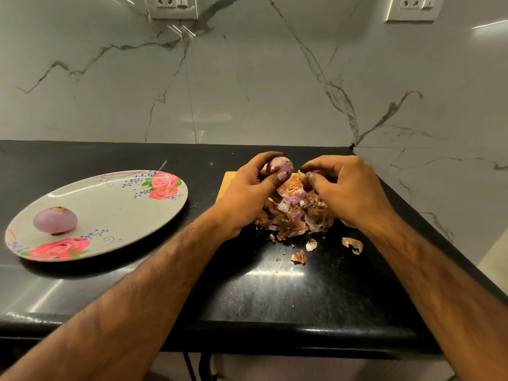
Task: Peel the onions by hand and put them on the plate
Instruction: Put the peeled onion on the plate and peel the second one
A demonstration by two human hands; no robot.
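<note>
Tightly, hands (pixel 255 188) (pixel 346 188) round onion (pixel 281 164) (right: peel (pixel 302 176))

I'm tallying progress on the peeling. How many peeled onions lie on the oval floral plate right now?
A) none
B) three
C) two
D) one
D: one peeled purple onion lies on the oval floral plate; the left hand grips a second onion over the heap of skins, the right hand pinches a loose skin.
</note>
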